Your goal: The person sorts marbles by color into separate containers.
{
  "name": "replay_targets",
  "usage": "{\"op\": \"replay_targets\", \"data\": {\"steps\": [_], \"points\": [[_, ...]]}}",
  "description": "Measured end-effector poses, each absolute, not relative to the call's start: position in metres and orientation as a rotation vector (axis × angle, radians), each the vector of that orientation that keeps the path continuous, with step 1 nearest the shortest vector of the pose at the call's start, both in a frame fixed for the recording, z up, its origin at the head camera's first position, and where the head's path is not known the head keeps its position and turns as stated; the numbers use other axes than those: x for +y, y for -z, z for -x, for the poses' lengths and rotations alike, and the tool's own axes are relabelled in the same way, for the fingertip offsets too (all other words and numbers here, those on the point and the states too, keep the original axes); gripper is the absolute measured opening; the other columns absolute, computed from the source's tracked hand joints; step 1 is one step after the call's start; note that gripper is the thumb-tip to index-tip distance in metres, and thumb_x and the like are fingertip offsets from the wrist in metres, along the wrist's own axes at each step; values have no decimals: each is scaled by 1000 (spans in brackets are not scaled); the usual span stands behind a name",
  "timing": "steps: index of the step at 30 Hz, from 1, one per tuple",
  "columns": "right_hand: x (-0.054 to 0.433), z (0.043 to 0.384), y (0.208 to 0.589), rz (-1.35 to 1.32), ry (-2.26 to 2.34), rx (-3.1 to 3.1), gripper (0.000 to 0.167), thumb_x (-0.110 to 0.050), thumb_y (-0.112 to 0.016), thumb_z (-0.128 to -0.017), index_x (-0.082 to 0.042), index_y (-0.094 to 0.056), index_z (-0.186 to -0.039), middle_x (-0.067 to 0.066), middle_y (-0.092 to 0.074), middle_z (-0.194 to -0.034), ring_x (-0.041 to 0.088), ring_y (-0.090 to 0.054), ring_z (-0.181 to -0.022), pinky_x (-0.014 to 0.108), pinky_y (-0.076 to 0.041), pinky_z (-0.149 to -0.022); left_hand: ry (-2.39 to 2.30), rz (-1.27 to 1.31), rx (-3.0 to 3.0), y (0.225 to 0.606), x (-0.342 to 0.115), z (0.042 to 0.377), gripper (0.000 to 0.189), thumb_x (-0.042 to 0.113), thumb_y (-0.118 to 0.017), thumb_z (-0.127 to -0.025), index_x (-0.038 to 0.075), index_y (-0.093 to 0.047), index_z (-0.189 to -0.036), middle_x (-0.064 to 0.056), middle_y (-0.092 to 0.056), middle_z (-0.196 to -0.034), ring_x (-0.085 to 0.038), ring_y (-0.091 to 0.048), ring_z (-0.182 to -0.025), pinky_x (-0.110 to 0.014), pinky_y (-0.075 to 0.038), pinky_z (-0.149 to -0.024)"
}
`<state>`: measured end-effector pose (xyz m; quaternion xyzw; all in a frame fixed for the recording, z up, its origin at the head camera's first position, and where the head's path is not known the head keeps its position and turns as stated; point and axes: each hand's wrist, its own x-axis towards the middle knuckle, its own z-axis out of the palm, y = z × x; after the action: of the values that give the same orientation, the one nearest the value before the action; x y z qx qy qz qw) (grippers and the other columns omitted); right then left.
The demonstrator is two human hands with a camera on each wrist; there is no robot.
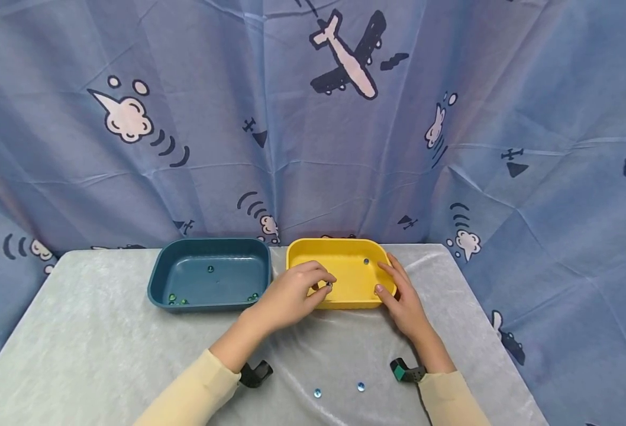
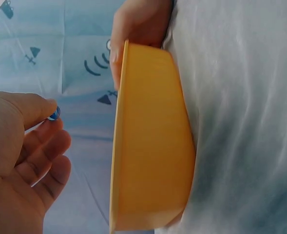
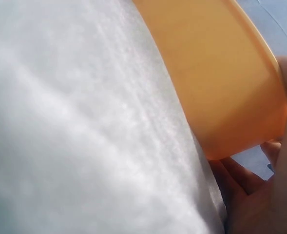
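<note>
Between thumb and index finger, my left hand (image 1: 290, 294) pinches a small blue marble (image 2: 54, 113), its other fingers loosely bent. The hand is over the left part of a yellow tray (image 1: 350, 289), above the rim level in the left wrist view. My right hand (image 1: 407, 303) grips the tray's right end, thumb over the rim and fingers around the outer wall; the right wrist view shows fingers low against the wall (image 3: 231, 83). One blue marble (image 1: 366, 261) lies inside the tray near its back right.
Left of the yellow tray stands a dark teal tray (image 1: 217, 241) holding several green marbles (image 1: 172, 297). Two blue marbles, a left one (image 1: 318, 393) and a right one (image 1: 361, 387), lie on the pale cloth-covered table (image 1: 89, 343) near the front. A blue patterned curtain (image 1: 212, 195) hangs behind.
</note>
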<state>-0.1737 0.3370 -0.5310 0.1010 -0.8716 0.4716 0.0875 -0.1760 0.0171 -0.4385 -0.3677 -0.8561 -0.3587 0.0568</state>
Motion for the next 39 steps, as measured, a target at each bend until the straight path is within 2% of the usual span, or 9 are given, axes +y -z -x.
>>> {"op": "replay_targets", "data": {"steps": [2, 4, 10, 17, 20, 24, 30, 35, 39], "points": [[337, 173, 531, -308, -1409, -2591, 54, -17, -67, -109, -8, -53, -161, 9, -21, -181, 37, -20, -166, 39, -18, -132, 1083, 1095, -2604, 440, 16, 180, 17, 18, -75, -106, 14, -81, -122, 3, -73, -112, -12, -68, -95, -29, -60, -85], [337, 173, 531, -310, -1405, -2590, 54, -17, -67, -109, -8, -53, -161, 9, -21, -181, 37, -20, -166, 35, -18, -131, 1089, 1075, -2616, 441, 14, 184, 18, 19, -75, -106, 14, -81, -122, 2, -73, -113, -11, -68, -94, -28, -61, -84], [339, 174, 533, -300, -1392, -2593, 54, -18, -67, -110, -8, -53, -161, 7, -21, -182, 37, -20, -166, 39, -19, -133, 1107, 1048, -2643, 444, 10, 193, 19, 18, -75, -106, 13, -80, -124, 0, -73, -114, -16, -70, -94, -30, -61, -84], [339, 174, 532, -312, -1416, -2577, 53, -18, -66, -110, -7, -53, -160, 7, -21, -182, 36, -20, -166, 13, -18, -123, 1025, 1042, -2646, 446, 8, 204, 19, 15, -75, -105, 11, -80, -124, -2, -73, -114, -15, -69, -92, -32, -61, -83], [339, 173, 532, -321, -1425, -2572, 53, -17, -66, -110, -7, -53, -160, 8, -21, -181, 38, -20, -166, 9, -18, -120, 997, 1026, -2651, 446, 7, 208, 19, 16, -75, -105, 12, -80, -123, -3, -72, -115, -15, -69, -91, -33, -61, -82], [338, 174, 532, -316, -1425, -2578, 53, -16, -66, -109, -7, -53, -160, 8, -21, -182, 38, -20, -166, 12, -19, -122, 979, 1019, -2653, 446, 6, 213, 18, 15, -75, -105, 10, -80, -122, -3, -73, -116, -16, -70, -91, -34, -61, -82], [339, 173, 535, -297, -1405, -2592, 54, -19, -66, -110, -9, -52, -161, 6, -20, -182, 36, -20, -166, 29, -19, -131, 970, 1005, -2657, 445, 8, 218, 18, 15, -76, -105, 10, -81, -121, -3, -73, -114, -17, -69, -92, -34, -61, -82], [339, 174, 534, -294, -1413, -2591, 54, -21, -66, -110, -10, -52, -161, 5, -20, -182, 34, -20, -166, 24, -19, -129, 972, 1005, -2673, 445, 10, 221, 18, 16, -75, -105, 11, -80, -121, -3, -73, -116, -17, -69, -94, -33, -61, -85], [339, 174, 534, -307, -1408, -2586, 54, -22, -67, -110, -10, -53, -161, 6, -21, -182, 35, -21, -166, 27, -19, -131, 969, 1002, -2671, 445, 12, 223, 19, 16, -75, -105, 9, -80, -123, -4, -74, -118, -19, -70, -95, -35, -62, -85]]}}
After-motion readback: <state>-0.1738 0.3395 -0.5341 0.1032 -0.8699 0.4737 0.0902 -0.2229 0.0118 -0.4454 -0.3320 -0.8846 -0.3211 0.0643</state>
